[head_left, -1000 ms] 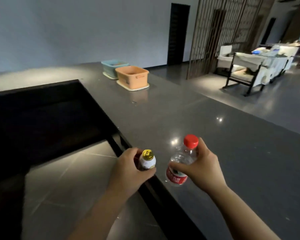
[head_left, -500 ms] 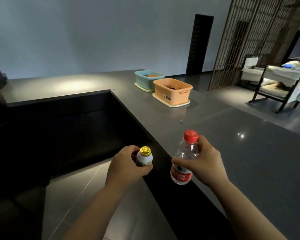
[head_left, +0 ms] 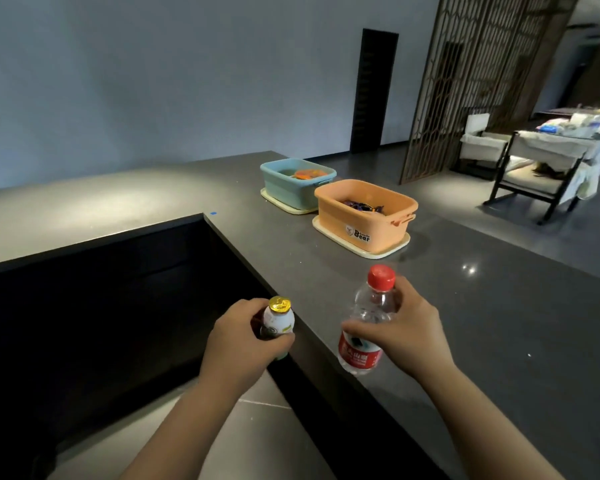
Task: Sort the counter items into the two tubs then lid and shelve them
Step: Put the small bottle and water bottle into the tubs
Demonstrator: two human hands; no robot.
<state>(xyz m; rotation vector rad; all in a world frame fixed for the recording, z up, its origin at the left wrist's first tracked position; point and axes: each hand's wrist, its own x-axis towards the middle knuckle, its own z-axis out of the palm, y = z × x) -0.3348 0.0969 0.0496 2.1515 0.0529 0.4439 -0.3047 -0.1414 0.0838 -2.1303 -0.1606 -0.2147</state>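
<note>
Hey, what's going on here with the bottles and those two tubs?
A person is carrying two drinks along a dark counter. The left hand grips a small white bottle with a gold cap; the right hand holds a clear water bottle with a red cap. Ahead stand an orange tub and a blue tub, each resting on a cream lid and already holding some items. Neither bottle is in a tub yet.
</note>
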